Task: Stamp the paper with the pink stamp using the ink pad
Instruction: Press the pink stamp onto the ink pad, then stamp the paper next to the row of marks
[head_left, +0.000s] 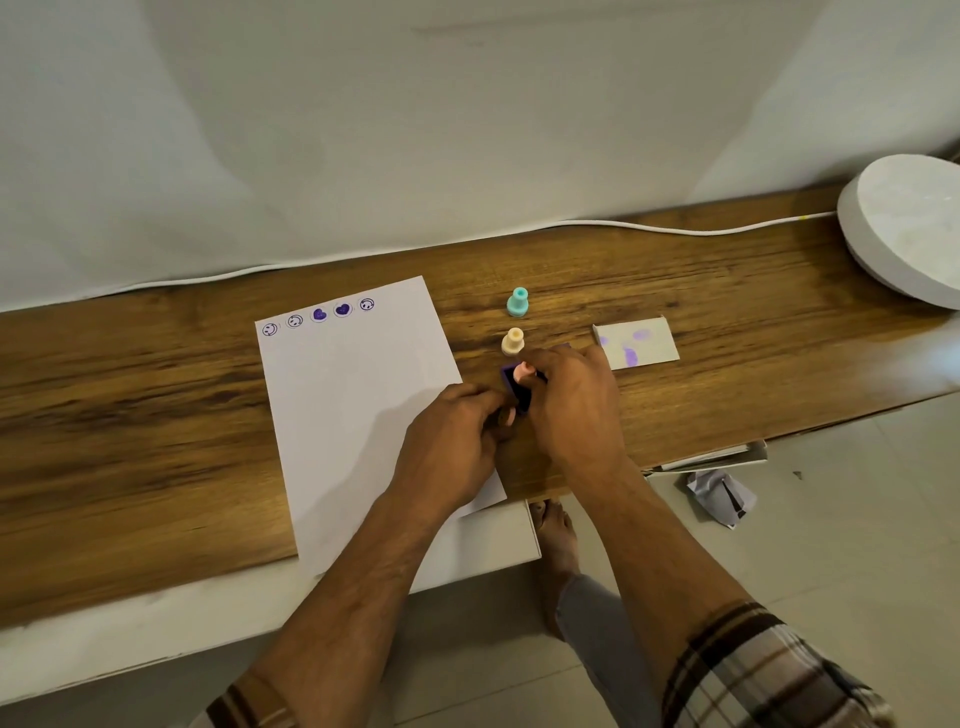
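Note:
A white sheet of paper (343, 395) lies on the wooden table (156, 415), with a row of purple smiley and heart prints along its far edge. Just right of the sheet sits the small dark purple ink pad (515, 387). My right hand (569, 410) holds the pink stamp (524, 371) upright, its base pressed onto the pad. My left hand (457, 441) grips the pad's near edge with its fingertips. Both hands hide most of the pad.
A teal stamp (517, 303) and a peach stamp (513, 341) stand behind the pad. A small white card (636, 343) with purple smudges lies to the right. A white cable (623, 227) runs along the back; a round white disc (906, 228) sits far right.

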